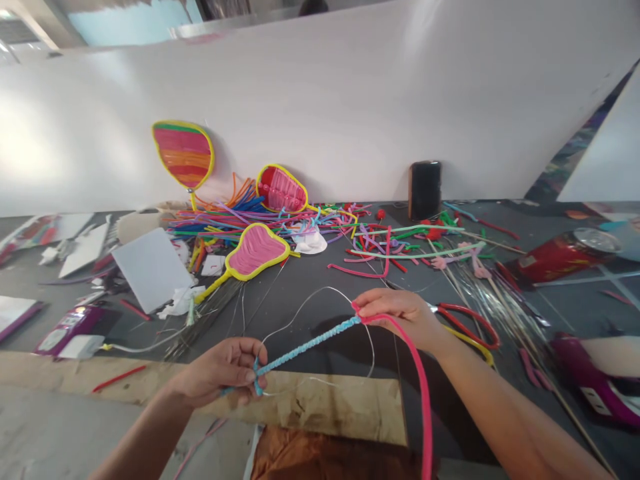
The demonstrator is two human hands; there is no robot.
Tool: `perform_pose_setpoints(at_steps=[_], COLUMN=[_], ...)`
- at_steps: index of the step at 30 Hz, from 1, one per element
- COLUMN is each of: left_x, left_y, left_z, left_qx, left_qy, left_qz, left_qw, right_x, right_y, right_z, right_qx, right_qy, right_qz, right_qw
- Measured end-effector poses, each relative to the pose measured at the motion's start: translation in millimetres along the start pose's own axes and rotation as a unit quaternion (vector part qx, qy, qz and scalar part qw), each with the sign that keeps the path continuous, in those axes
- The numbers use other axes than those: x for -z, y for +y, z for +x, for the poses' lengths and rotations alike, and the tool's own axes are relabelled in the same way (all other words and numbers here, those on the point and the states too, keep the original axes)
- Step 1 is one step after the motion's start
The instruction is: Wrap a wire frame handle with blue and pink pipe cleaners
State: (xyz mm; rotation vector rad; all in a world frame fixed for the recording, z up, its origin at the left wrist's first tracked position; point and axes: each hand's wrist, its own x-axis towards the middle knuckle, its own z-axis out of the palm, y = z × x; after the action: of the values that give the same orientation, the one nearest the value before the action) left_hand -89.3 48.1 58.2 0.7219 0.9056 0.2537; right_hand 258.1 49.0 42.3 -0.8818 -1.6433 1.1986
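Observation:
A stick wound in light blue pipe cleaner (310, 345) stretches between my two hands, slanting up to the right. My left hand (227, 373) is closed on its lower end, where short blue ends poke out. At the upper end, my right hand (395, 313) pinches the tip together with a pink pipe cleaner (423, 380), which hangs in a long curve down past the bottom of the view. A thin silver wire (300, 310) loops around from the same piece. My right fingertips hide the exact joint between pink and blue.
Yellow-rimmed pink paddle shapes (256, 252) lie behind my hands, near a heap of coloured pipe cleaners (225, 223). Red-handled scissors (470, 323) rest by my right wrist. A phone (425, 190) leans on the white board; a red can (565, 257) lies right. Glue guns (70, 330) flank the workspace.

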Motion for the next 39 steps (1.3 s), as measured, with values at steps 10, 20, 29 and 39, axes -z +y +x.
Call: perform_pose_setpoints(at_steps=[10, 20, 29, 39], left_x=[-1.1, -48.8, -61.2, -49.7], left_y=[13, 57, 44, 40], left_z=[3, 65, 117, 119], left_qx=[-0.104, -0.305, -0.340, -0.337], left_qy=[0.097, 0.192, 0.176, 0.178], left_qz=[-0.020, -0.108, -0.175, -0.224], left_qw=[0.990, 0.927, 0.907, 0.897], right_x=[28, 64, 30, 34], right_y=[18, 11, 42, 47], right_z=[10, 17, 78, 67], right_qx=[-0.118, -0.147, -0.115, -0.066], right_qy=[0.223, 0.231, 0.006, 0.063], right_qz=[0.044, -0.177, -0.562, -0.569], right_qw=[0.967, 0.945, 0.819, 0.817])
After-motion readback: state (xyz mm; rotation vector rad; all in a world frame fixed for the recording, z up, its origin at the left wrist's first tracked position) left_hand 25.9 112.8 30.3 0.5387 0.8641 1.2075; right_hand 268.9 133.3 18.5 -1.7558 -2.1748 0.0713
